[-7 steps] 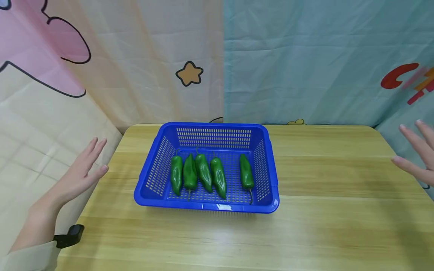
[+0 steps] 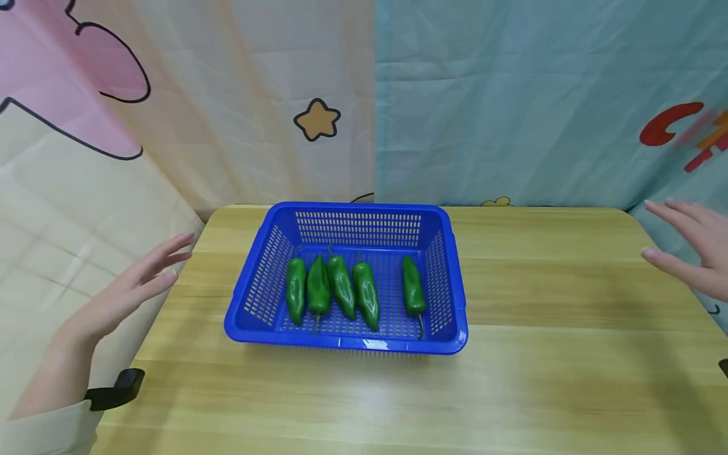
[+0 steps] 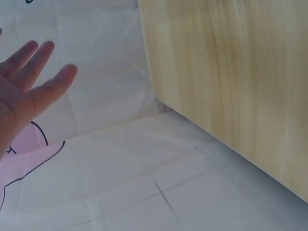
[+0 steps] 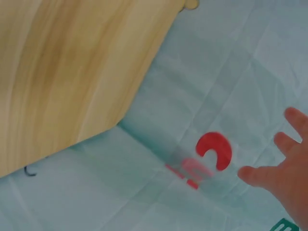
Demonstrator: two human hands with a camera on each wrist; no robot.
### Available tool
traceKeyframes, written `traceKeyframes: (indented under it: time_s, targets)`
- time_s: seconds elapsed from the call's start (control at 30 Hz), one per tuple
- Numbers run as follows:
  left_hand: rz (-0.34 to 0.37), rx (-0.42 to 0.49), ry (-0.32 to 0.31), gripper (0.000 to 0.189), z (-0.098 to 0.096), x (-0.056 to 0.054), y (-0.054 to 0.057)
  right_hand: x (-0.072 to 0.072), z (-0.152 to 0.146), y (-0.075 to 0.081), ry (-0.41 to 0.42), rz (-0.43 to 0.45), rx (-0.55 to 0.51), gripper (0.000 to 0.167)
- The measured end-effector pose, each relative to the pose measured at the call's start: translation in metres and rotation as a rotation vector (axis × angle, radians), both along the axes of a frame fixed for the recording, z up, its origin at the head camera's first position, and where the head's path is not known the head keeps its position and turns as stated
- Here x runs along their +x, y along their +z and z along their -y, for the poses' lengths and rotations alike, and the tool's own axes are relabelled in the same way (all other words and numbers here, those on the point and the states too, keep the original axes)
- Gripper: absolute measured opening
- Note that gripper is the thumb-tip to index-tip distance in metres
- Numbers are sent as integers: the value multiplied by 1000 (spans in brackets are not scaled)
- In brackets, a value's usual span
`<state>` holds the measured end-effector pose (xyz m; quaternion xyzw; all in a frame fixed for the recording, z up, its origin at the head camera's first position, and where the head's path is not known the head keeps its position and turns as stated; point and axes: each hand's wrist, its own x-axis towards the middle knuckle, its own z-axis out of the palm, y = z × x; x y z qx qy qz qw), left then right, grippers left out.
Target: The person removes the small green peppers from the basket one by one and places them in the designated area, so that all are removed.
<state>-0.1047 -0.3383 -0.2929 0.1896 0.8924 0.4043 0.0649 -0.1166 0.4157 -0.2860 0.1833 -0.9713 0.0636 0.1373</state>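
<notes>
A blue plastic basket (image 2: 347, 342) with slotted walls stands on the wooden table in the head view. Several green peppers (image 2: 341, 287) lie in it, most grouped toward the left, and a single pepper (image 2: 413, 287) lies apart near the right wall. My left hand (image 2: 127, 287) is held in the air left of the basket, fingers extended, holding nothing. Far to the right, my right hand (image 2: 696, 246) hovers past the table's right side, its fingers spread and free of any object; the frame edge cuts it off. Each wrist view shows the same loose, unoccupied hand.
The wooden table (image 2: 540, 379) extends right and in front of the basket. Printed cloth curtains (image 2: 483, 114) hang behind and on both sides of it. A black band (image 2: 116, 390) sits on the left wrist.
Both hands have shifted slightly inward toward the basket, and the left fingers have tipped lower. The basket and peppers keep their places.
</notes>
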Motion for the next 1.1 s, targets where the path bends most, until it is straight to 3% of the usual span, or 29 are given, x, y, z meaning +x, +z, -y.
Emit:
traceKeyframes:
  time_s: [0.03, 0.13, 0.3, 0.57, 0.9, 1.1]
  targets:
    - [28, 7, -10, 56, -3, -1, 3, -4, 7, 3, -69, 61, -73, 68]
    - [102, 17, -44, 54, -10, -6, 5, -14, 21, 14, -74, 225, -210, 65]
    - [253, 153, -99, 53, -17, -18, -13, -23, 49, 31, -127, 495, -397, 59]
    - [366, 278, -31, 54, -31, -30, -36, -44, 114, 43, 60, 725, -619, 46]
    - [422, 350, 97, 50, -44, -40, -45, -70, 192, 45, 110, 963, -817, 54]
    - [456, 407, 105, 39, -48, -44, -46, -84, 223, 35, 100, 1069, -811, 55]
